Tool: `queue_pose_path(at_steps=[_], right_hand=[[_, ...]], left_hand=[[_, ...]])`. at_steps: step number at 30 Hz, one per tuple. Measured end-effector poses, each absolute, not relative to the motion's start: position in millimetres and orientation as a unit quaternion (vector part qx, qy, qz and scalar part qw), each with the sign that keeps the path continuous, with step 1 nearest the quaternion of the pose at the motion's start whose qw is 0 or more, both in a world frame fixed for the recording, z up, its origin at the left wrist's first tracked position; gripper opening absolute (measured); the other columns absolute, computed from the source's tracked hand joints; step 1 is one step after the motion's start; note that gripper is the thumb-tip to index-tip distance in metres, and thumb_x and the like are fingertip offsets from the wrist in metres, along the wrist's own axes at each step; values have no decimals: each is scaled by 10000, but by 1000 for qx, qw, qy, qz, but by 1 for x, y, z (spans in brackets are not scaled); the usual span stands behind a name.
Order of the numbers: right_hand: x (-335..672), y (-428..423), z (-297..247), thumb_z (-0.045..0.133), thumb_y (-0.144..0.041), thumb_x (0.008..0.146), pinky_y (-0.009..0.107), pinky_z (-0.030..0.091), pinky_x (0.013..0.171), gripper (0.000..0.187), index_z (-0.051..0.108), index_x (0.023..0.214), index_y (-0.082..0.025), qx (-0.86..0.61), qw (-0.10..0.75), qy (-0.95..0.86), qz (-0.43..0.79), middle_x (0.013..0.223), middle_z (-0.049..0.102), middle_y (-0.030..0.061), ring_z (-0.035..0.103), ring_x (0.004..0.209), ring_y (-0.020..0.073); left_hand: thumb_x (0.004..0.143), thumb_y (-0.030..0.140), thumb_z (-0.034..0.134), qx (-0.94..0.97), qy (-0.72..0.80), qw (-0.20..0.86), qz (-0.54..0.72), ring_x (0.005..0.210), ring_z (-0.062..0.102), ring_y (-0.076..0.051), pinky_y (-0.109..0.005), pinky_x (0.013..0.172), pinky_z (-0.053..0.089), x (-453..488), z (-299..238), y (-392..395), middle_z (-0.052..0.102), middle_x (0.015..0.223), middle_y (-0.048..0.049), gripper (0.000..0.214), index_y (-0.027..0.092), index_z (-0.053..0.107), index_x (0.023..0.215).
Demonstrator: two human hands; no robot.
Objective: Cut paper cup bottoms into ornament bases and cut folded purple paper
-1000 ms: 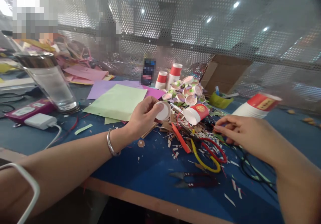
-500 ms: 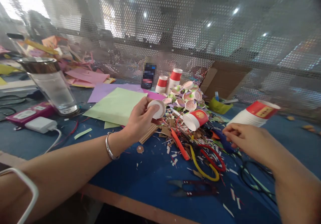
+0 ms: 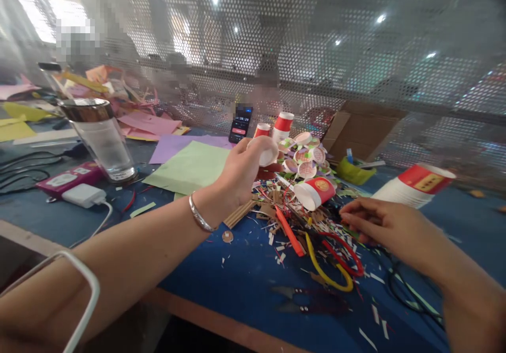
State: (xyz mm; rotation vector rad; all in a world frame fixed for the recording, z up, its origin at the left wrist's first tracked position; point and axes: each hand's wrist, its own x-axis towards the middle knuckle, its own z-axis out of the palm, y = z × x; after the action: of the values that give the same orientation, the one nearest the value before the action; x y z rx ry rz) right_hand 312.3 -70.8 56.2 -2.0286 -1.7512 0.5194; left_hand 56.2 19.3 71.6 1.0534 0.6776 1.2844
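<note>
My left hand [image 3: 242, 171] pinches a small white paper cup base [image 3: 269, 153], round and shallow, above the green paper sheet's right end. A pile of similar cut cup bases [image 3: 306, 155] lies just beyond it. My right hand [image 3: 381, 224] is low over the scraps at the right, its thumb and fingers curled together. What they hold, if anything, is hidden. A dark tool with a black cord [image 3: 391, 284] lies by that hand, mostly covered. Near its fingers rests a red and white paper cup [image 3: 316, 192] on its side. Behind the right hand leans a stack of paper cups [image 3: 417, 187].
Red-and-yellow-handled scissors [image 3: 330, 274], an orange stick [image 3: 290, 232] and dark thread snips [image 3: 308, 300] lie in front. Green paper [image 3: 193, 166], a water bottle [image 3: 105, 142] and a purple power strip [image 3: 69, 179] are left. A phone [image 3: 241, 124] stands behind; a cardboard box [image 3: 361, 131] sits back right.
My left hand has raised the cup base and turned it. My right hand has shifted slightly left and down, over the dark tool. The whole view has swung a little left.
</note>
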Motion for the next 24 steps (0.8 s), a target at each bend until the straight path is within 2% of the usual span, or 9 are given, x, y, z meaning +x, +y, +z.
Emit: queue_pose_path(at_steps=[3,6,10,14,16,20,24], right_hand=[[310,-73,53,532,-517,854,348,466,579,316,676,845,-235,-715,152,-661,172,613,688,33,662,568,229],[311,-72,52,510,-487,900,365,467,609,306,682,861,-237,-711,134,-672,159,652,714,46,672,604,240],[317,-74,61,526,-523,859,377,503,595,334,684,890,-231,-730,151,-642,178,650,716,61,694,595,262],[339,-85,68,550,-508,794,417,528,645,310,702,845,-243,-787,168,-576,141,774,761,95,706,591,275],[356,-94,63,572,-515,772,422,530,676,289,716,842,-273,-803,174,-557,120,803,770,77,711,609,275],[376,-110,47,562,-571,767,442,519,670,306,722,785,-310,-813,147,-555,94,769,772,60,712,627,299],[361,-116,48,523,-603,671,454,514,678,354,715,713,-309,-826,123,-539,111,728,761,55,714,650,319]], left_hand=[[780,298,631,443,310,598,591,571,640,-109,-217,500,476,58,63,22,694,830,-38,167,188,545,870],[818,277,589,476,332,542,608,523,611,-102,-215,459,455,56,51,25,658,739,3,118,212,493,839],[853,271,572,489,331,516,621,537,617,-100,-211,454,448,46,54,23,644,746,5,98,214,493,841],[889,289,557,491,271,493,665,524,615,-111,-220,448,449,32,75,12,627,720,7,112,218,482,847],[902,293,548,514,250,456,682,505,602,-111,-232,448,448,24,79,6,630,730,6,127,222,466,836],[919,316,546,543,254,399,694,514,614,-118,-237,456,445,9,66,7,662,750,13,143,242,441,857],[891,302,570,510,302,428,683,500,604,-111,-234,452,458,0,48,21,675,728,5,125,230,484,836]])
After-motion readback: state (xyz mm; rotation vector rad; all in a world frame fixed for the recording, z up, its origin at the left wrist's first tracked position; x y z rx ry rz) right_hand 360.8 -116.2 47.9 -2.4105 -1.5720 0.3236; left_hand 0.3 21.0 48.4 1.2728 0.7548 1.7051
